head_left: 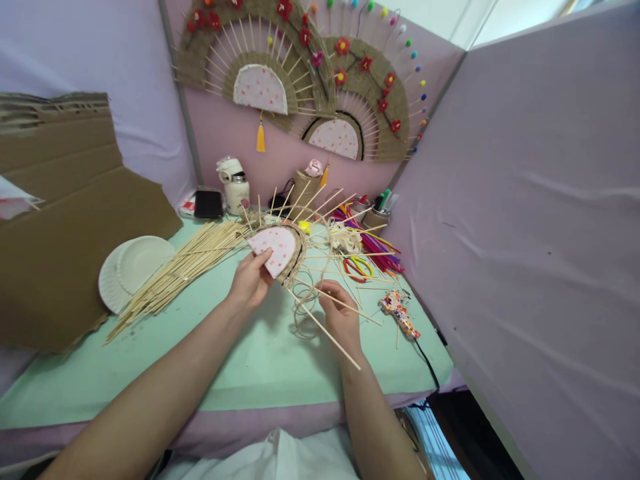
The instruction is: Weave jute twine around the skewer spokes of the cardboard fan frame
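My left hand grips a half-round fan piece by its straight edge, with the thumb on the pink polka-dot centre. Rows of twine and a dark line run round its curved rim, and thin wooden sticks fan outward from it. To the right, my right hand is closed in a pinch on jute twine, close to the two lowest sticks. The twine hangs in loose loops between the hands. Part of the fingertips is hidden.
A bundle of sticks and white paper plates lie left, beside cardboard. At right are a glue gun, scissors and purple pipe cleaners. Behind stand a bottle and twine spool. Finished fans hang above.
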